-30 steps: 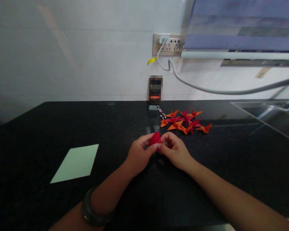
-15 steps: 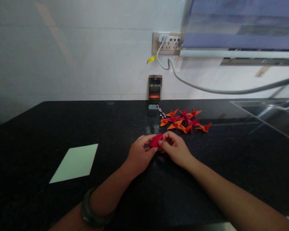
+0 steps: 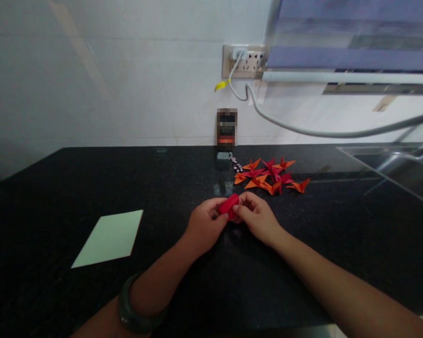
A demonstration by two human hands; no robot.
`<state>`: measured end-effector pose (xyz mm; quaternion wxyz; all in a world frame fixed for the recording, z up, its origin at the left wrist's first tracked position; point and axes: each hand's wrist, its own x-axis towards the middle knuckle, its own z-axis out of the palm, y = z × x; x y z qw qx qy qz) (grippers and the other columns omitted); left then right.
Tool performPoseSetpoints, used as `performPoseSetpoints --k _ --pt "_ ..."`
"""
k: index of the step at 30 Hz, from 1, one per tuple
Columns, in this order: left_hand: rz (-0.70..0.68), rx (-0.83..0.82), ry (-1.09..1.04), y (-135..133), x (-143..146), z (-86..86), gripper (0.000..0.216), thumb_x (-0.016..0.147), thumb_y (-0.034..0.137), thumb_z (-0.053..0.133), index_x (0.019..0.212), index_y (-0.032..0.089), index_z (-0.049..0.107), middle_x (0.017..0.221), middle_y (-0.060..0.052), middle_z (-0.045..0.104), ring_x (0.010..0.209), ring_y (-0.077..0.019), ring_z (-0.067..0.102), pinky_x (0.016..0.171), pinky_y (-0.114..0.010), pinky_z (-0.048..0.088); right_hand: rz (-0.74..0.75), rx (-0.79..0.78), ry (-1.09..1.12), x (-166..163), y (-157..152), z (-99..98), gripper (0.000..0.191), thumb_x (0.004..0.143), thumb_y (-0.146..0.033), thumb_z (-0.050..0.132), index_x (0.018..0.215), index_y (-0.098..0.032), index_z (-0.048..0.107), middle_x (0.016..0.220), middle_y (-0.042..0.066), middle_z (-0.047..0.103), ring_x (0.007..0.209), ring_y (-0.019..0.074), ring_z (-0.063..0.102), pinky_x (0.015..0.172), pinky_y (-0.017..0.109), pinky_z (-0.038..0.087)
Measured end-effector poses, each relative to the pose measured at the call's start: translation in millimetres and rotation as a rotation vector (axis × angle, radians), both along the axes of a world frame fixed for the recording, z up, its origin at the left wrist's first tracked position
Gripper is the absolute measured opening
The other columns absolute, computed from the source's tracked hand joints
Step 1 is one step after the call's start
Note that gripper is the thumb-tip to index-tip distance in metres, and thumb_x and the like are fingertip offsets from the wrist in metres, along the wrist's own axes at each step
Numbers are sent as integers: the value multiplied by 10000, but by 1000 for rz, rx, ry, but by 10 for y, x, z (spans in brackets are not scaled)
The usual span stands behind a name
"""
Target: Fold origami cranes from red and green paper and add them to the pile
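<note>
A small piece of folded red paper (image 3: 228,204) is held between my two hands above the dark countertop. My left hand (image 3: 206,225) pinches its left end, thumb in front and fingers behind. On the other end, my right hand (image 3: 257,217) is closed with thumb and fingertips on the paper's edge. Fingers hide part of the folds. Just beyond my right hand lies a cluster of orange and red origami cranes (image 3: 267,177). To the left, a stack of pale green square paper (image 3: 111,239) rests flat on the counter.
A phone (image 3: 227,128), its screen blurred out, leans against the tiled wall with a beaded strap (image 3: 235,163) at its foot. A white cable (image 3: 303,132) runs from the wall socket (image 3: 244,62) to the right. The sink edge (image 3: 390,176) is at the far right.
Both hands keep their grip on the red paper. My left thumb has shifted slightly and the paper shows a little more of its face. Everything else stays in place.
</note>
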<state>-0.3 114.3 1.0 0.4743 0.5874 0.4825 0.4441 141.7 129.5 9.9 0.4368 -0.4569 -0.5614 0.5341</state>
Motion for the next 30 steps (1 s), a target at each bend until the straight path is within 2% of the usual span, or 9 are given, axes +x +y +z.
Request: performPoseSetpoints --k 4,9,15,19,23,26,30 --pt "-3 -28 -3 -2 -6 32 287 730 215 544 999 151 619 897 -70 666 728 -154 623 651 -281 510 12 -20 13 9 7 -6 118 645 -228 538 647 -194 424 527 -51 508 488 100 501 498 252 417" --pt "27 9 106 4 -40 61 258 751 281 531 949 188 668 829 -52 656 644 -133 602 547 -236 497 39 2 7 4 -11 -5 129 635 -223 558 654 -191 434 554 -45 524 502 97 505 506 249 422" --pt "54 -81 83 -4 -35 112 263 739 274 543 954 182 664 696 -19 630 445 -78 523 364 -177 396 67 -14 76 -13 -30 -12 188 633 -249 622 687 -185 454 586 -53 514 508 78 497 495 223 407" --pt "62 -205 -31 -11 -18 158 269 743 254 547 965 138 646 535 6 585 401 -68 489 358 -163 371 97 -62 88 4 -22 6 186 627 -226 628 719 -175 475 614 -47 530 527 78 521 517 226 433" --pt "73 -310 -168 -5 -30 154 292 747 240 546 997 104 614 470 27 535 363 -54 435 328 -147 307 111 -91 110 27 -25 58 166 643 -218 611 772 -167 520 668 -34 555 557 78 537 554 239 465" --pt "65 -323 -193 -2 -41 149 290 748 251 549 989 106 617 444 39 508 352 -48 413 330 -146 296 133 -93 127 35 -33 74 179 656 -242 628 788 -164 535 670 -29 566 565 77 540 541 223 461" --pt "63 -288 -199 -4 -37 162 273 741 240 558 978 121 622 503 28 549 393 -56 460 376 -162 359 156 -103 149 42 -20 44 188 699 -305 619 785 -159 538 645 -25 564 562 79 544 522 211 450"
